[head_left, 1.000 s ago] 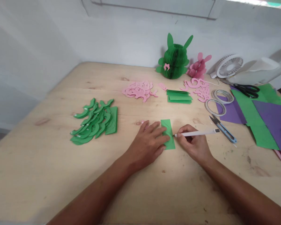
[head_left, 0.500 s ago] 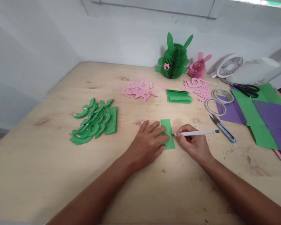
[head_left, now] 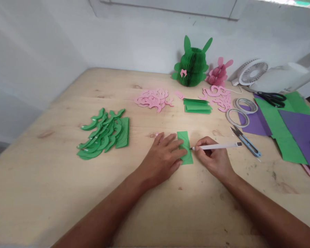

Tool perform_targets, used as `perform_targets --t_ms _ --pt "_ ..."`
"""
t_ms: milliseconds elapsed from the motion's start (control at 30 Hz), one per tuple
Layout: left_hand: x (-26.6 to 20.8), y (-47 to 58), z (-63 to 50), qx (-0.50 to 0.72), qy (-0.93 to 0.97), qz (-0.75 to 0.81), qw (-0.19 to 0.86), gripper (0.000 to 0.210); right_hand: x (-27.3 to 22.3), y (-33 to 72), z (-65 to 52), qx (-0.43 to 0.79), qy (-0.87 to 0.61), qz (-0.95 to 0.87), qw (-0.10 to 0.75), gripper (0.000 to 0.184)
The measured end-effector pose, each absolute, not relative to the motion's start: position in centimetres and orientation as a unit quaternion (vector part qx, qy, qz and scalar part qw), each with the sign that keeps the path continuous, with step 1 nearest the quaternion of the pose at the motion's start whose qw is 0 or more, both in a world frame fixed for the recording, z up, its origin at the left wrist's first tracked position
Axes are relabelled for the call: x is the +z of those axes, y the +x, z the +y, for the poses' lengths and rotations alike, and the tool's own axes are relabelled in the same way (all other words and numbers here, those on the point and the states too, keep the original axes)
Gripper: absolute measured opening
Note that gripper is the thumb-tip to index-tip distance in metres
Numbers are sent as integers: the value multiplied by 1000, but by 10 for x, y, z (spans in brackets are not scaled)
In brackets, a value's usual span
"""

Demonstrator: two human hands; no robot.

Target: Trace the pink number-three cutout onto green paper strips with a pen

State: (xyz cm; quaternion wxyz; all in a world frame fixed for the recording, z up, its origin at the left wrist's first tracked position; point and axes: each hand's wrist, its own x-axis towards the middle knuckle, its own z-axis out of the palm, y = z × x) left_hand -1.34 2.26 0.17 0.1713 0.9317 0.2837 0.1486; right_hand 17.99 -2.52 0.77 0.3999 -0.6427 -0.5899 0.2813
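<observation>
My left hand [head_left: 164, 155] lies flat with fingers spread, its fingertips pressing on the left side of a small green paper piece [head_left: 188, 157]. Faint curved pencil-like lines show on that paper. In my right hand [head_left: 214, 159] is a slim white pen [head_left: 219, 146], pinched near its tip. The pen tip touches the right edge area of the green paper, and its dark end points right. Part of the green paper is hidden under my left fingers.
Green paper cutouts [head_left: 100, 134] are heaped at left. Pink cutouts [head_left: 152, 100] and folded green strips [head_left: 197, 106] lie farther back. A green paper rabbit [head_left: 192, 69] stands by the wall. Tape rolls [head_left: 237, 118], thread snips [head_left: 246, 142], scissors [head_left: 271, 99] and a fan [head_left: 253, 72] sit at right.
</observation>
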Motion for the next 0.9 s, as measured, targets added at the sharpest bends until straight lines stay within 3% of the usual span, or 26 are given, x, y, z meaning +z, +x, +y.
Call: perform_targets --t_ms 900 --pt "1 -13 23 148 931 285 171 26 7 180 -25 280 -640 -590 405 8"
